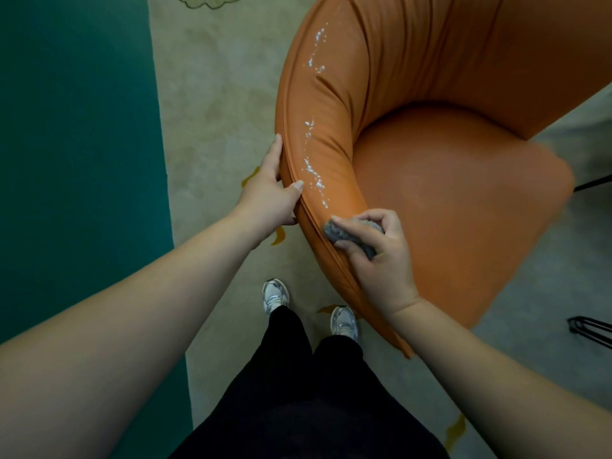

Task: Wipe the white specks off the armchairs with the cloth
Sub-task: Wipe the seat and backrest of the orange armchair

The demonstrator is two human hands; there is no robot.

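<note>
An orange armchair (430, 200) fills the upper right of the head view. White specks (313, 173) run in a broken line along the top of its left arm, with more specks higher up toward the backrest. My left hand (271, 190) grips the outer edge of that arm, thumb on top beside the specks. My right hand (377, 253) holds a bunched grey cloth (351, 235) and presses it on the arm just below the lowest specks.
A pale patterned rug (215, 94) lies under the chair, with a teal floor strip (76, 144) to the left. My feet in white sneakers (275, 296) stand close to the chair's front. Black metal legs (589, 329) show at the right edge.
</note>
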